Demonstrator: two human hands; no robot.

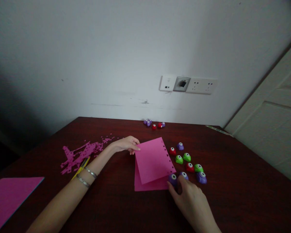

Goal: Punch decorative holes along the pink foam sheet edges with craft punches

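Apparently, hole-punching is the step in hand: the pink sheet (152, 160), its right edge lined with small holes, lies at a slant over a lower pink layer (155, 185) on the dark surface (106, 204). The left hand (127, 144) is at the sheet's upper left corner, its grip pinching that corner. Just off the sheet's lower right corner, the right hand (192, 195) curls about a purple one-eyed punch (172, 179) — whether its grip is pressed onto it or only resting there, I cannot tell. The next move seems to call for a steady sheet and the punch's mouth squared to an edge. A second purple punch (183, 175) crowds the right fingers, and red, green and purple ones (189, 167) stand right of the sheet, likely to be nudged. Beyond the sheet sits a small cluster of punches (147, 123). Left of it — partly behind the forearm — are a yellow cutter (80, 170), pink scraps (69, 155) and, farther out, another pink sheet (12, 197).
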